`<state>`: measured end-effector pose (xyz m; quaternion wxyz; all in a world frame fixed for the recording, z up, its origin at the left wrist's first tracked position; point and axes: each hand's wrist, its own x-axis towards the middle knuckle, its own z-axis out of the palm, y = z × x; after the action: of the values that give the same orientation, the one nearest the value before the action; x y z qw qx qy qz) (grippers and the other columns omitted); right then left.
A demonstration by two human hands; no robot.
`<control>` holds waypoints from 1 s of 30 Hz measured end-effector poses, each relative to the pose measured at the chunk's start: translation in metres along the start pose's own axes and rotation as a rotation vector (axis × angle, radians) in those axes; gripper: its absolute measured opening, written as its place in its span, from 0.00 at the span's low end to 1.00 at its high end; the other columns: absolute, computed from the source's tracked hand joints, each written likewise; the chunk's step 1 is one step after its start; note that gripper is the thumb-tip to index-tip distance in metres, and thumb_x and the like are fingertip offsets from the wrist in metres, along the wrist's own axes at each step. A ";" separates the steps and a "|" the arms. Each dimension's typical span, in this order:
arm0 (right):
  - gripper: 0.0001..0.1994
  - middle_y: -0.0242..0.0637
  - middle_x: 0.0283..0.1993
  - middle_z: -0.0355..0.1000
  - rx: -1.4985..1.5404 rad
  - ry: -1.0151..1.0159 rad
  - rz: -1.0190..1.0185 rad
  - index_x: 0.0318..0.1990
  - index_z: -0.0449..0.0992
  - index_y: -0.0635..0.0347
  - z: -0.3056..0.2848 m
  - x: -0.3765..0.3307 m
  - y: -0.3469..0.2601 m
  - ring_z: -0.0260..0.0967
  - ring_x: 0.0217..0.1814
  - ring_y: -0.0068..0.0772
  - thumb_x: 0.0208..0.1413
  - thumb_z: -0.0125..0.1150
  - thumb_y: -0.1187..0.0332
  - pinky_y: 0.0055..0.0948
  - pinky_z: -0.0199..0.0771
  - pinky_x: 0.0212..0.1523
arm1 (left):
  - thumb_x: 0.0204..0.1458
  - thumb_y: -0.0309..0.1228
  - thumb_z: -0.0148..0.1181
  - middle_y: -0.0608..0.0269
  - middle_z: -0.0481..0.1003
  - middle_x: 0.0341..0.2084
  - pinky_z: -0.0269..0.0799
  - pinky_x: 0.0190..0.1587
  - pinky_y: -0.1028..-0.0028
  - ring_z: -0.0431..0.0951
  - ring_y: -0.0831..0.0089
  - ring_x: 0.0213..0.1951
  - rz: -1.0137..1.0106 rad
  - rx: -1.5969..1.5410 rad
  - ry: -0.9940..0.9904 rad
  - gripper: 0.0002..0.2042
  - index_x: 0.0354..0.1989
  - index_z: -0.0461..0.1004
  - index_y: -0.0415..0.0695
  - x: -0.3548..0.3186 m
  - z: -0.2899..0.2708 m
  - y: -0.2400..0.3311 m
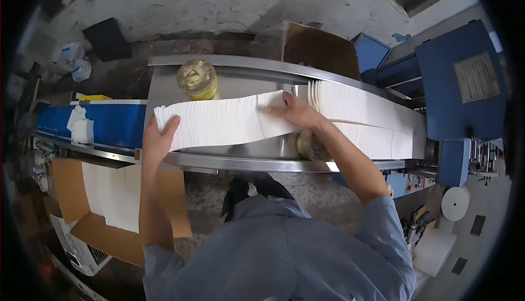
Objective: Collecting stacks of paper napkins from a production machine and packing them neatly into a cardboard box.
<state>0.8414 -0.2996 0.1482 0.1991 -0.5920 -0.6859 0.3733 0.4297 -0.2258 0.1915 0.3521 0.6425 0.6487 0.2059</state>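
A long row of white folded paper [213,123], its many thin pieces standing on edge, lies between my two hands over the metal conveyor tray. My left hand [158,137] is wrapped round the row's left end, thumb on the near side. At the right end my right hand [295,112] grips the row, its thumb pressing the face and fingers behind. Just beyond the row stands a yellowish round weight [197,79] with a handle on top. A second round weight [310,146] is partly hidden under my right forearm. More rows of white paper [372,120] fill the tray's right part.
The tray's metal rail [246,162] runs along the near side. An open cardboard box [68,189] with white paper stands at lower left. Left of the tray is a blue belt [109,123] with crumpled white paper. A blue machine cabinet [437,87] stands at right.
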 end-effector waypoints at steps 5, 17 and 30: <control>0.59 0.57 0.55 0.76 -0.271 0.097 -0.340 0.70 0.50 0.85 0.011 -0.014 -0.070 0.77 0.56 0.43 0.49 0.77 0.42 0.35 0.74 0.61 | 0.53 0.50 0.71 0.37 0.81 0.47 0.76 0.55 0.61 0.83 0.47 0.50 -0.025 0.023 0.035 0.37 0.58 0.70 0.26 -0.009 0.019 -0.006; 0.46 0.55 0.57 0.73 0.013 0.424 0.036 0.67 0.56 0.71 0.014 -0.021 -0.114 0.75 0.58 0.46 0.50 0.80 0.58 0.40 0.75 0.59 | 0.56 0.32 0.71 0.47 0.78 0.52 0.74 0.56 0.67 0.80 0.63 0.53 0.098 -0.546 0.125 0.32 0.64 0.63 0.30 -0.044 0.034 0.023; 0.45 0.45 0.59 0.68 0.372 0.551 -0.168 0.65 0.60 0.69 0.025 -0.039 -0.160 0.67 0.60 0.37 0.43 0.85 0.65 0.35 0.67 0.63 | 0.49 0.23 0.73 0.51 0.72 0.58 0.73 0.59 0.66 0.75 0.64 0.57 0.031 -0.613 0.556 0.41 0.71 0.56 0.36 -0.138 0.001 0.025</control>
<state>0.7256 -0.3470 0.2581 0.5116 -0.5658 -0.5727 0.3003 0.4374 -0.3591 0.2357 0.3355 0.4376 0.6179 0.5605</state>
